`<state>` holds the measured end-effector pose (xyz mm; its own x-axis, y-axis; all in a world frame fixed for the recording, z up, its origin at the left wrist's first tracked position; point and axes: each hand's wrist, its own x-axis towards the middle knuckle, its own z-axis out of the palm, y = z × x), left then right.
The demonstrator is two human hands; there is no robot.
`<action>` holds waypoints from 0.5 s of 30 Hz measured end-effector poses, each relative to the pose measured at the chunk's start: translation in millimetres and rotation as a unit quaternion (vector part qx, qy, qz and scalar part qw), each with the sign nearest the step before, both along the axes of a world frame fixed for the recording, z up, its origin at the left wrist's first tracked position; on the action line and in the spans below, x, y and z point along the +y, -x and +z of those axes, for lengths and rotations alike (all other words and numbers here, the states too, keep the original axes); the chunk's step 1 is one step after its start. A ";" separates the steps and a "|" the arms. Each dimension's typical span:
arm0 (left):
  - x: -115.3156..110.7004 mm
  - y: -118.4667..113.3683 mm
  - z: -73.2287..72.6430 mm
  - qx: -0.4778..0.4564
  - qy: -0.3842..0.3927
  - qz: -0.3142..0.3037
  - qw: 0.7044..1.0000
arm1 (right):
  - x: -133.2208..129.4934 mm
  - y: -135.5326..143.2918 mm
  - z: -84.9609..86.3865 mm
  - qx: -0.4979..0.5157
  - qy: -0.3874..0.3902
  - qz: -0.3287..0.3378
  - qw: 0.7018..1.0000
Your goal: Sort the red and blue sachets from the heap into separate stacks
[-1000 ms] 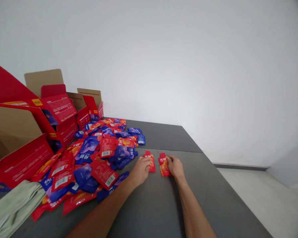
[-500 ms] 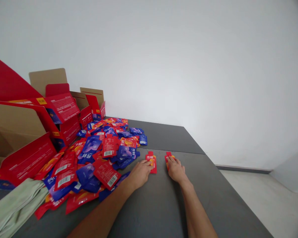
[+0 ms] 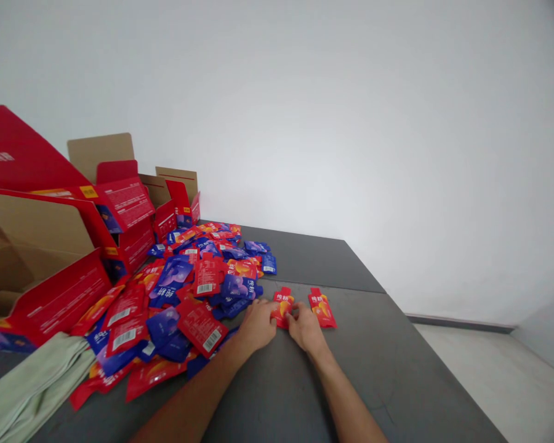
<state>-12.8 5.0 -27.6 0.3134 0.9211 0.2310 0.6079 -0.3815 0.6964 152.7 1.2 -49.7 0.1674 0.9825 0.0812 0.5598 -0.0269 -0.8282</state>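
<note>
1. Fingers of the left hand (image 3: 258,323) rest on the left side of a red pouch (image 3: 283,301), while the right hand (image 3: 303,325) touches its lower right with thumb and fingers curled close together; whether either hand pinches it, I cannot tell.
2. Fingertips hide the pouch's lower sides; its white lettering and red top tab stay visible between and just beyond the hands.
3. Just beyond and right of the right hand, a second red pouch (image 3: 322,311) lies uncovered and slightly slanted on the dark counter (image 3: 378,363).
4. Left of the left hand spreads a heap of red and blue pouches (image 3: 202,326), overlapping so much that many are partly hidden; the left forearm covers part of its near edge.
5. Farther left stand open red boxes (image 3: 129,203), with the nearest cut off by the view's edge, as is the pale green cloth (image 3: 41,381) below them.
6. Half a second ago the right hand covered much of the second pouch; now it has moved left, off that pouch and close to the left hand.
</note>
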 end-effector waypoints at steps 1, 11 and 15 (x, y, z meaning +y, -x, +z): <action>0.0 0.5 -0.3 -0.022 0.015 -0.018 0.999 | 0.3 2.2 -1.4 0.042 0.005 -0.006 0.999; 14.0 -7.7 -8.2 -0.342 0.125 0.059 0.930 | -4.9 16.2 14.3 0.336 -0.003 0.015 0.942; 4.4 -15.3 -1.3 -0.438 0.130 0.039 0.889 | -6.2 17.1 21.2 0.415 -0.009 0.010 0.910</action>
<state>2.5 9.4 -28.8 0.0506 0.9900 0.1320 -0.1943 -0.1199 0.9736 135.6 -4.9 -28.5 0.1608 0.9857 -0.0502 -0.2588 -0.0069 -0.9659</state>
